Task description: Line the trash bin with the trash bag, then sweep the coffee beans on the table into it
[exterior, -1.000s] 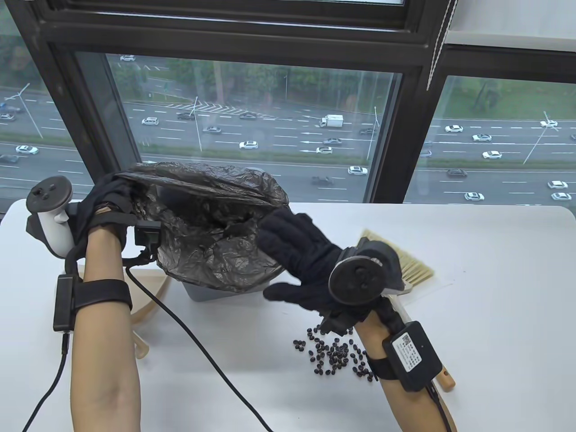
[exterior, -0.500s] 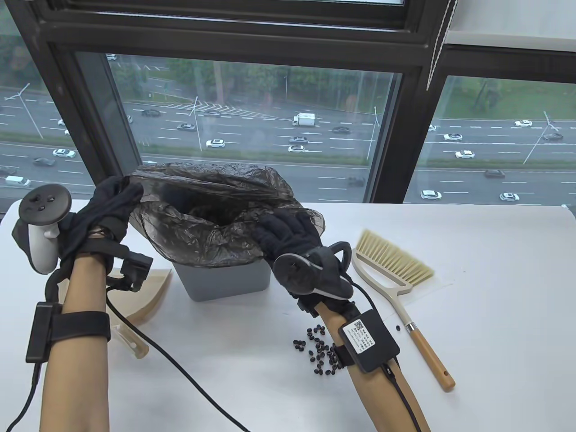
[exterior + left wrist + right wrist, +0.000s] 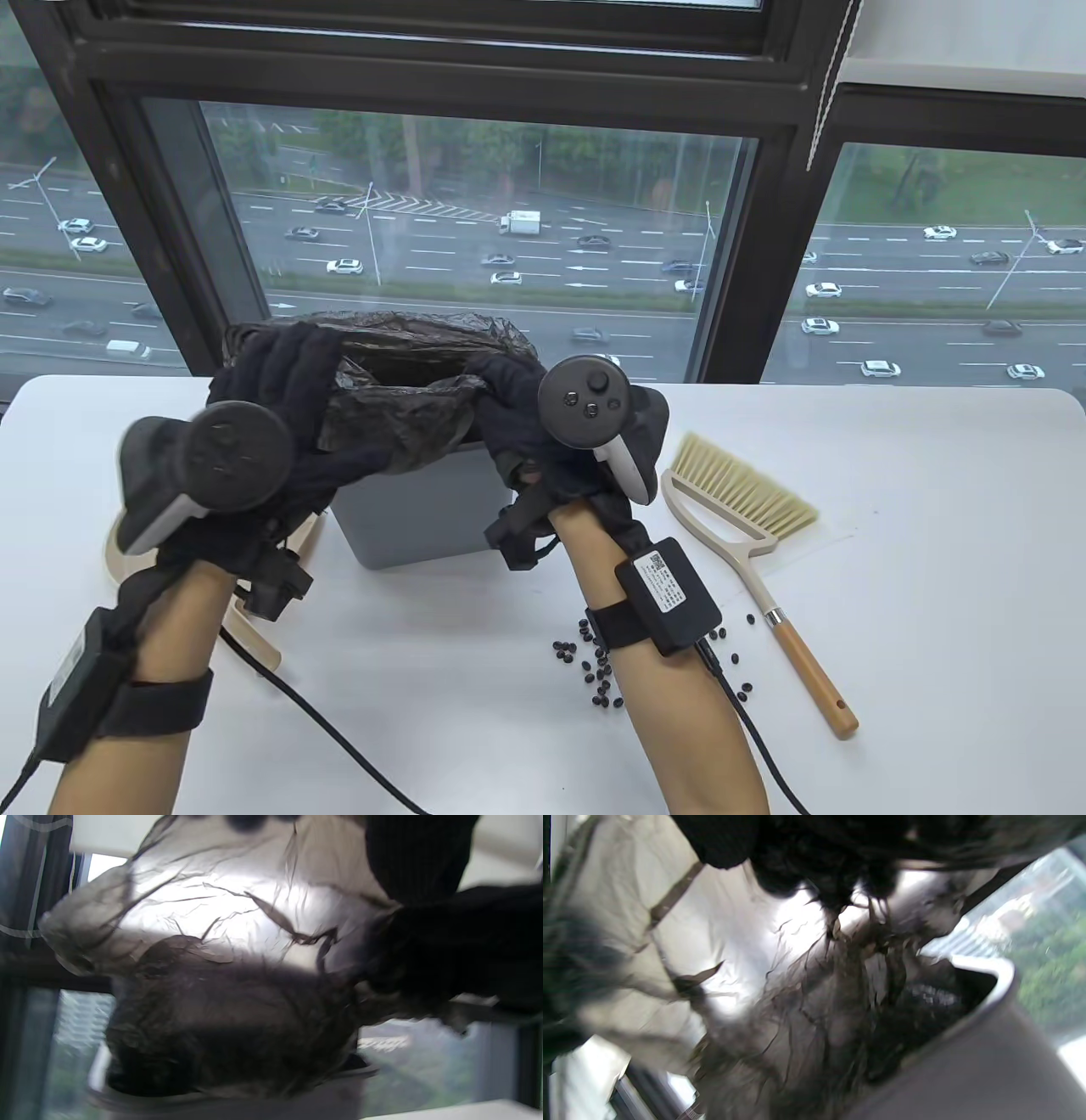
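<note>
Gripping the dark trash bag [image 3: 399, 407] at the grey trash bin's [image 3: 424, 518] mouth, left hand [image 3: 280, 382] and right hand [image 3: 509, 407] each clutch an edge. Coffee beans [image 3: 598, 671] lie near the brush [image 3: 747, 526]. A wrist label's writing is unreadable.

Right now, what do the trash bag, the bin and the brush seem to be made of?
Trash bag: thin dark plastic film, probably; it crinkles, and light shines through it in the left wrist view.
Bin: grey, smooth and matt, likely moulded plastic.
Brush: pale straw-coloured bristles, cream head that looks plastic, handle end brown like wood.
Both hands grip the bag's rim.
</note>
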### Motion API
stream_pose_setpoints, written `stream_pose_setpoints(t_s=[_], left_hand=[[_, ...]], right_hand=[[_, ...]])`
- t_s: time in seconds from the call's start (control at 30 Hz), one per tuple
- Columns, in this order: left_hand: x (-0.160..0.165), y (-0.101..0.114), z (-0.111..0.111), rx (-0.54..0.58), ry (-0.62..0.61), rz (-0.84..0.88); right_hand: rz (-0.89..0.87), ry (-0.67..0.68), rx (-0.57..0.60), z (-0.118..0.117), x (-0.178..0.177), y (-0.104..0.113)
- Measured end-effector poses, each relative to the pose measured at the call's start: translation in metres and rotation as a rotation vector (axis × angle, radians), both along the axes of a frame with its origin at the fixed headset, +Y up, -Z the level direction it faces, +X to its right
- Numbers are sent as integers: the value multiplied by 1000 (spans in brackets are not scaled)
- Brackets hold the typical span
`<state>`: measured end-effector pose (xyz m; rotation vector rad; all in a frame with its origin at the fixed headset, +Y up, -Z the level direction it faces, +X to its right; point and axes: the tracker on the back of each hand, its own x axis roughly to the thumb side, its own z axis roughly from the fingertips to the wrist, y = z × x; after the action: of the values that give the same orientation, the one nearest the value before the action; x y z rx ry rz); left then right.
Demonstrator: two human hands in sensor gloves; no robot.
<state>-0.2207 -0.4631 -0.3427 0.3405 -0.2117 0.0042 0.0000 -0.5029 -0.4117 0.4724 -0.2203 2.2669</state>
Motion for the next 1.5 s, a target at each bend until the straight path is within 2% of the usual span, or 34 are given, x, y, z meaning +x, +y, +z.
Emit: stream_pose_setpoints(t_s=[0.03, 0.1, 0.17, 0.3, 0.43, 0.5, 0.57, 0.6, 0.73, 0.93, 1.07, 1.2, 1.37, 1.5], left_hand=[[6, -6, -6, 33, 47, -95], [11, -18, -18, 51, 112, -174], [9, -26, -29, 101, 140, -104], [1, -38, -48, 104, 224, 12], [-7, -47, -60, 130, 310, 124], [-8, -50, -64, 117, 298, 222], [-9, -56, -68, 40, 137, 322], [-9, -58, -68, 33, 71, 332], [-20, -63, -52, 62, 101, 173], [-44, -86, -16, 105, 125, 20], [-56, -98, -3, 107, 147, 8], [-63, -108, 1, 131, 180, 23], [-70, -129, -4, 37, 224, 67], [-73, -134, -6, 12, 215, 133]], right_hand=[[35, 45, 43, 2, -3, -3], [107, 58, 103, 5, -6, -7], [203, 51, 203, 9, -10, -14], [414, 3, 335, 13, -16, -30], [482, -97, 358, 12, -19, -46], [490, -145, 365, 12, -19, -50], [545, -184, 410, 14, -22, -55], [571, -191, 427, 15, -23, -56], [671, -194, 487, 17, -24, -63], [622, -235, 473, 19, -25, -68], [657, -192, 490, 22, -32, -72], [700, -192, 491, 21, -36, -75], [717, -209, 454, 10, -30, -81], [703, -222, 426, 4, -24, -82]])
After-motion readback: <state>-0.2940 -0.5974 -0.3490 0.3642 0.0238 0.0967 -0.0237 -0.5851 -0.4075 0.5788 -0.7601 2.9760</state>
